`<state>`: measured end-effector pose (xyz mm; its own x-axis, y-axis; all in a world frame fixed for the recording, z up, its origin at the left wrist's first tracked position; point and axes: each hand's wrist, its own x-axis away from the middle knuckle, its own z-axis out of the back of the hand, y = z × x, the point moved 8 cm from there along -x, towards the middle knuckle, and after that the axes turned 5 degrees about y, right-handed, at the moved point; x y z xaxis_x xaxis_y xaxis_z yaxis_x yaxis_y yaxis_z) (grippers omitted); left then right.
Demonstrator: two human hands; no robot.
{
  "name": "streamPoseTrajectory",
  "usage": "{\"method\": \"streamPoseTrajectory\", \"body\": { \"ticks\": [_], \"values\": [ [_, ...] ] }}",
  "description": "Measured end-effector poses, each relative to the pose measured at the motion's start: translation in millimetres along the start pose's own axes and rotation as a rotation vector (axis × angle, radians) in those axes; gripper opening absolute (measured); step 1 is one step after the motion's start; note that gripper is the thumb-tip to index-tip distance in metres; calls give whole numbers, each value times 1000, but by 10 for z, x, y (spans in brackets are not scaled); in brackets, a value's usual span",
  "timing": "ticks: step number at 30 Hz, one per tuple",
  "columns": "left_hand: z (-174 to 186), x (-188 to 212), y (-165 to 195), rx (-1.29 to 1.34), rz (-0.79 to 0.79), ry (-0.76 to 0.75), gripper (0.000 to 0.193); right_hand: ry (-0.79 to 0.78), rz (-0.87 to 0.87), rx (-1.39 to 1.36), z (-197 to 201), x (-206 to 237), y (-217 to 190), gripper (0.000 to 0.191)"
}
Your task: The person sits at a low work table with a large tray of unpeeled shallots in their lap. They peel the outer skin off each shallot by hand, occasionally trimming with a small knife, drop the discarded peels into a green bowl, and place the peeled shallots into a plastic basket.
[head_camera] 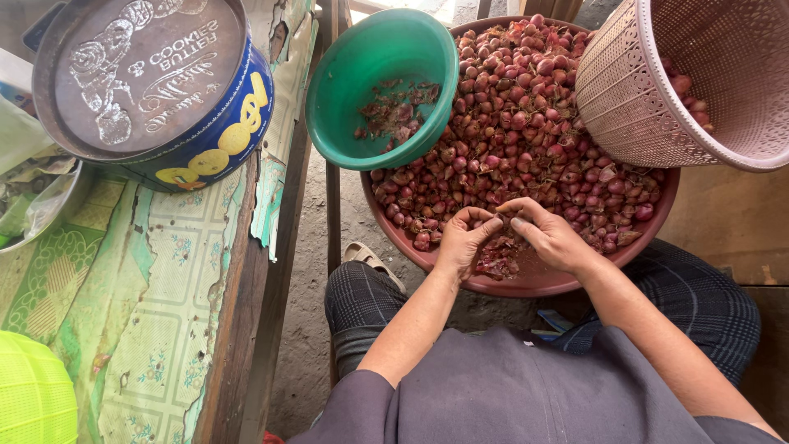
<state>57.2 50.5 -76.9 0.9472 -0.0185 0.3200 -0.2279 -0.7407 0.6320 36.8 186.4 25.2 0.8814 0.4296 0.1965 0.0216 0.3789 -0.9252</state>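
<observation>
Grey shirt and dark checked trousers point(362, 300) fill the near edge; the person sits with a wide reddish-brown basin point(526, 284) on the lap. Both hands meet over its near rim. Left hand point(464, 238) has fingers curled, tips pressed together on a small shallot point(501, 215). Right hand point(552, 238) has thumb and forefinger pinching the same shallot from the other side, other fingers tucked. Step in hand looks like peeling: dry skin being picked off one bulb. Next move likely calls for a fine nail grip to strip the skin, then dropping skin and bulb in separate places; cannot tell which container takes which.

Shallots point(526, 131) are small, purple-red, papery, heaped across the far two thirds of the basin; loose skins point(497, 265) lie just under the hands. Green plastic bowl point(382, 86) is propped on the basin's far left rim, holding only a few skin scraps. Pink perforated basket point(699, 78) leans on the far right rim, a few bulbs inside. Left: wooden table with worn floral covering point(164, 312), round blue cookie tin point(156, 90) at the far end, yellow-green basket point(33, 395) at the near corner. Sandal point(370, 256) on the concrete floor beside the knee.
</observation>
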Motion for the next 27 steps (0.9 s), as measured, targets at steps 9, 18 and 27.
{"method": "streamPoseTrajectory", "body": {
  "ticks": [9, 18, 27],
  "values": [
    [-20, -16, 67, -118, -62, -42, 10, 191, -27, 165, 105, -77, 94, 29],
    [-53, 5, 152, 29, -81, -57, 13, 3, -47, -112, 22, 4, 100, 36],
    [18, -36, 94, -51, -134, -18, 16, 92, -7, -113, -61, -38, 147, 32]
  ]
}}
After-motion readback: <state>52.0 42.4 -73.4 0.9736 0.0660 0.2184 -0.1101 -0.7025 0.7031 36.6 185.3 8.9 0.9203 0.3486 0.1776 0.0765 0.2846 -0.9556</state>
